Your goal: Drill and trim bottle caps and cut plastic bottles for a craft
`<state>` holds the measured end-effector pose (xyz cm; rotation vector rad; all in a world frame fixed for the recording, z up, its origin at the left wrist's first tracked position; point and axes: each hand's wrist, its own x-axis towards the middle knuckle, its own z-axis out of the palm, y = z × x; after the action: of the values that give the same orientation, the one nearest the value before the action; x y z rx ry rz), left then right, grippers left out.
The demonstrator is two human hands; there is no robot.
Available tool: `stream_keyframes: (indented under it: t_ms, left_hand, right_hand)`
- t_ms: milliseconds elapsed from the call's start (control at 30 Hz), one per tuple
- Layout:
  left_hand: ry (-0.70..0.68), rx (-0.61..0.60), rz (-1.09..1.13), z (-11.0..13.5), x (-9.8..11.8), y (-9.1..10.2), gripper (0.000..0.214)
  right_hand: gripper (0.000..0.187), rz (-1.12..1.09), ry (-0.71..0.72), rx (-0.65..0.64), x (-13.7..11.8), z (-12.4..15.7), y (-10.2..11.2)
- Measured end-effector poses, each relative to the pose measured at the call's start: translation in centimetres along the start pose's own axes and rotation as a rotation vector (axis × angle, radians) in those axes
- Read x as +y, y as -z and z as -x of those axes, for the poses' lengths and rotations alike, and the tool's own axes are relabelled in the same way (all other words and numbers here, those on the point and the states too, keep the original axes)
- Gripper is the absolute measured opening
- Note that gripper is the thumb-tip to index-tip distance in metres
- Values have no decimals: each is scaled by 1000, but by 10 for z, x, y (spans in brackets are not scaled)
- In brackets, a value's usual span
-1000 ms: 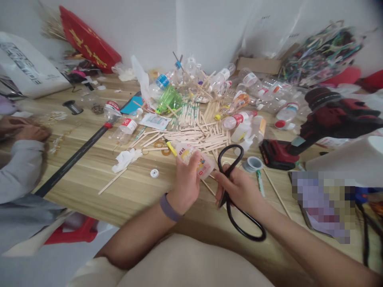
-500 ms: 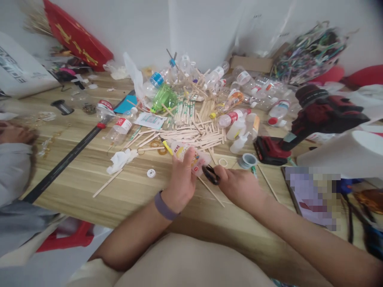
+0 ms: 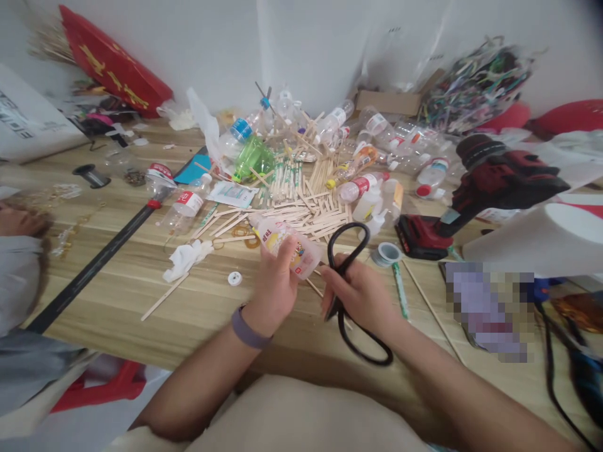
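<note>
My left hand (image 3: 274, 282), a band on its wrist, is wrapped around a small translucent plastic bottle (image 3: 306, 254) with a colourful printed label. The bottle lies tilted above the table, its narrow end pointing to the upper left. Close to its wide end, my right hand (image 3: 365, 292) is closed around the middle of a pair of black-handled scissors (image 3: 351, 248). Both handle loops stick out from the hand, spread apart, one up and one down. The blades are mostly hidden by my fingers. Beneath the bottle lie loose wooden sticks (image 3: 325, 220).
Many empty bottles (image 3: 433, 176) are heaped at the back. A red cordless drill (image 3: 504, 182) stands on the right near a white roll (image 3: 541, 238) and a wire spool (image 3: 387, 253). A black tube (image 3: 94, 270) lies on the left, beside another person's hand (image 3: 21, 220).
The scissors have turned in my right hand; both loops now show, and the grip is nearer their middle. My left hand keeps the bottle, shifted slightly left and down in view.
</note>
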<state>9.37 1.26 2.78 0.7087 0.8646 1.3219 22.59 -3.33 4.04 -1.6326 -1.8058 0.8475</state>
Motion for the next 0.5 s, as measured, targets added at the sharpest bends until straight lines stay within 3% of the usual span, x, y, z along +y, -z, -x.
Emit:
stream_keyframes:
  t_ms: [100, 267, 500]
  left_hand:
    - [22, 36, 7, -1, -5, -2, 29]
    - [53, 75, 28, -4, -11, -5, 28]
    - [63, 34, 117, -5, -1, -1, 28]
  right_hand:
    - [17, 156, 41, 7, 2, -5, 17]
    - [13, 174, 53, -27, 6, -13, 23]
    - [48, -206, -80, -92, 3, -7, -13]
